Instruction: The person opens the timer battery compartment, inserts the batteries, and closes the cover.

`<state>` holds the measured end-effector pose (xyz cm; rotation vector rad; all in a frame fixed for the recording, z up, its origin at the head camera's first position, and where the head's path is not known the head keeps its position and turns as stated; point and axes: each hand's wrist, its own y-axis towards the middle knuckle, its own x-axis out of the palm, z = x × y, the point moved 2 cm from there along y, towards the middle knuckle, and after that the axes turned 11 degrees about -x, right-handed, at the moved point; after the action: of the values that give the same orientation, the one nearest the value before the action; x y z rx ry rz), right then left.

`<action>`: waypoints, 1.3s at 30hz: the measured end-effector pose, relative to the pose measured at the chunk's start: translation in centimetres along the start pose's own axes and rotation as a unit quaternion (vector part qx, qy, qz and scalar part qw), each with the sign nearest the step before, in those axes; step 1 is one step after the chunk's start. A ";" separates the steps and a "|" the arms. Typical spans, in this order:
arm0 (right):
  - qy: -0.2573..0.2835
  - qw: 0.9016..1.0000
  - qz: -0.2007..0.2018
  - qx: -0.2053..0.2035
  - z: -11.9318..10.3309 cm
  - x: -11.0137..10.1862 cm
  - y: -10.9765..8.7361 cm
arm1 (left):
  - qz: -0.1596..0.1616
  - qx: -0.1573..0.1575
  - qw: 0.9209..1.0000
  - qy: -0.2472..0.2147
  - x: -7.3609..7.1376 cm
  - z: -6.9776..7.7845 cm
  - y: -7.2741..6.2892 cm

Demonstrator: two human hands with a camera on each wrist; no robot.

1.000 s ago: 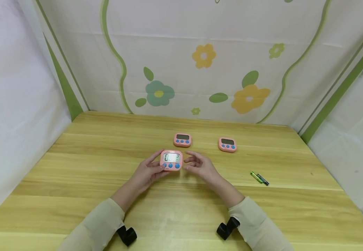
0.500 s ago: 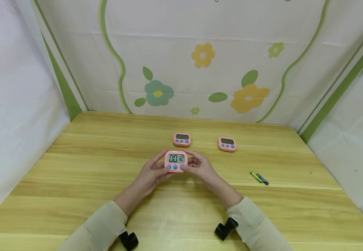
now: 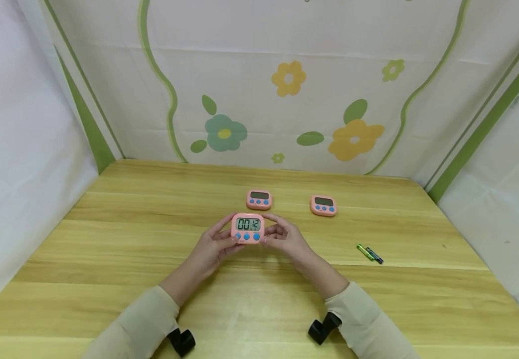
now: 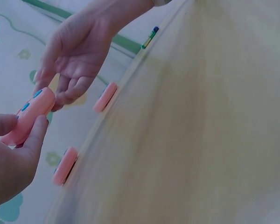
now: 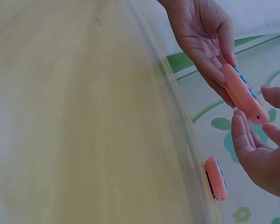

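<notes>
Left hand (image 3: 212, 248) pinches the left end of the pink timer (image 3: 248, 241), thumb on its front beside the leftmost of three blue buttons (image 3: 247, 236). Right hand (image 3: 288, 241): thumb and fingers in a loose, wide curve about the other end; firm contact there cannot be settled. Timer is held above the bench (image 3: 241, 319), roughly midway between its left and right edges, display (image 3: 248, 224) facing the wearer and reading 00 12.

Handling (judgement): left fingers should back the casing fully, left thumb off its button to avoid a stray press. Any right-thumb press should land square on one button, fingers bracing behind; glossy rounded ends may slip.

Materials: casing looks like smooth moulded plastic, rounded at the corners; buttons round and raised. Two like units, middle timer (image 3: 259, 200) and right-hand timer (image 3: 323, 206), lie toward the bench's far edge, screens blank. Green cylinder (image 3: 365, 252) and dark cylinder (image 3: 375, 255), probably batteries, lie side by side toward the right edge. Bench top: yellowish wood grain, faint sheen.
</notes>
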<state>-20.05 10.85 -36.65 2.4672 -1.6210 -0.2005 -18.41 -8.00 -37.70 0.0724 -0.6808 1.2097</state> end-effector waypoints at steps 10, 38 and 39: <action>-0.008 1.000 -0.013 0.013 -0.5 -2.8 -1.3 | 0.007 0.020 1.000 0.004 -3.6 3.7 0.7; -0.002 1.000 0.002 0.000 -0.5 -6.4 -3.7 | 0.171 0.028 0.972 0.158 -11.6 7.4 5.5; -0.005 1.000 0.004 0.002 -0.4 -6.4 -3.8 | 0.177 0.028 0.969 0.168 -11.8 7.4 5.5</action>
<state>-19.14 18.23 -36.99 2.4661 -1.6353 -0.2085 -28.64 -18.72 -39.53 -0.2123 -0.3695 1.5387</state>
